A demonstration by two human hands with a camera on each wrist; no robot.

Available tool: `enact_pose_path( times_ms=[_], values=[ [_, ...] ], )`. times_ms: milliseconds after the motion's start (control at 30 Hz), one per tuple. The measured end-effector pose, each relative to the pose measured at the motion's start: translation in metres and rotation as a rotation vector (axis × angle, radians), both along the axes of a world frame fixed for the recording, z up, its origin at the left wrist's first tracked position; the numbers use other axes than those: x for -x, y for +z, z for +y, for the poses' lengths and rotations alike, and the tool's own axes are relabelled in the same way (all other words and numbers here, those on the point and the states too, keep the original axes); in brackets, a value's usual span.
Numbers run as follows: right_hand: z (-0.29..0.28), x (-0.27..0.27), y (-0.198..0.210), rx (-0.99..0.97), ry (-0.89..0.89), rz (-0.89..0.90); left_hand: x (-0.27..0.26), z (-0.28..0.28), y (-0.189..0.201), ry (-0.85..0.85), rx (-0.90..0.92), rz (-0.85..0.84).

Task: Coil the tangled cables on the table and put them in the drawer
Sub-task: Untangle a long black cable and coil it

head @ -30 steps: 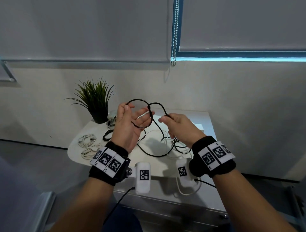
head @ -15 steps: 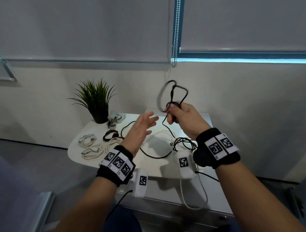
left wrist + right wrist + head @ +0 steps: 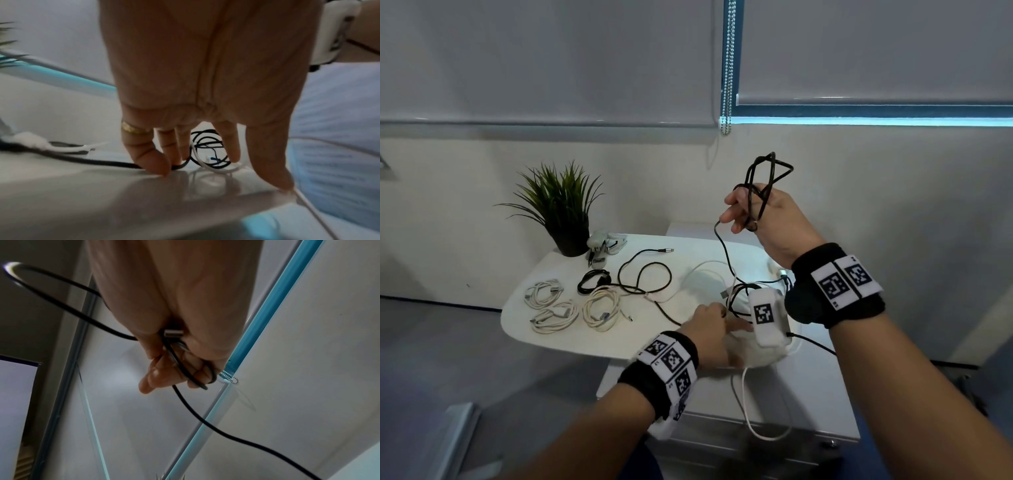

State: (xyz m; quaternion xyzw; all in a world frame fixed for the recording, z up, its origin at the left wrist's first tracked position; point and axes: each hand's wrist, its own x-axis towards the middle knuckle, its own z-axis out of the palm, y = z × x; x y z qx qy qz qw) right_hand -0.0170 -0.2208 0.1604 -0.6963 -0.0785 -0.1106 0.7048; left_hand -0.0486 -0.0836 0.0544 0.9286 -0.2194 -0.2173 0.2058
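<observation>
Since half a second ago, left hand [image 3: 709, 320] goes down to the tabletop [image 3: 558, 337], fingers [image 3: 150, 160] pressing the black cable [image 3: 726, 255]. Right hand [image 3: 763, 212] grips its raised loops. Better feed slack slowly, keeping loops equal.

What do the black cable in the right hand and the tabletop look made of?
Black cable: smooth, slightly shiny jacket, probably rubber or PVC; its plug tip looks metallic. Tabletop: white and glossy, mirroring cables in the left wrist view; likely laminate or lacquer.
</observation>
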Motion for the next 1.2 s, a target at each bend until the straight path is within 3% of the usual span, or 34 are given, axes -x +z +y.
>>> enact_pose_path(
  times_ms=[100,300,433,567,700,767,1000,1200],
  values=[
    [-0.008,0.000,-0.001,0.002,-0.010,0.000,0.003,-0.007,0.004,-0.012,-0.063,-0.043],
    [-0.022,0.003,-0.009,0.015,-0.034,0.032,-0.004,-0.012,-0.007,-0.212,-0.180,-0.126],
    [-0.023,0.004,-0.015,0.002,-0.032,0.052,-0.012,-0.010,-0.013,-0.185,-0.087,-0.110],
    [-0.026,0.006,-0.014,0.001,-0.042,0.044,-0.028,0.000,-0.014,0.060,0.098,-0.051],
    [-0.033,0.007,-0.008,0.028,-0.037,0.014,-0.044,0.011,-0.020,0.400,0.457,0.222],
    [-0.036,0.008,-0.008,0.040,-0.043,0.012,-0.051,0.017,-0.015,0.532,0.567,0.276],
    [-0.039,0.006,-0.017,0.034,-0.056,0.043,-0.077,0.041,0.013,0.704,0.606,0.139],
    [-0.037,0.005,-0.017,0.019,-0.092,0.073,-0.103,0.062,0.029,0.869,0.845,0.195]
  ],
)
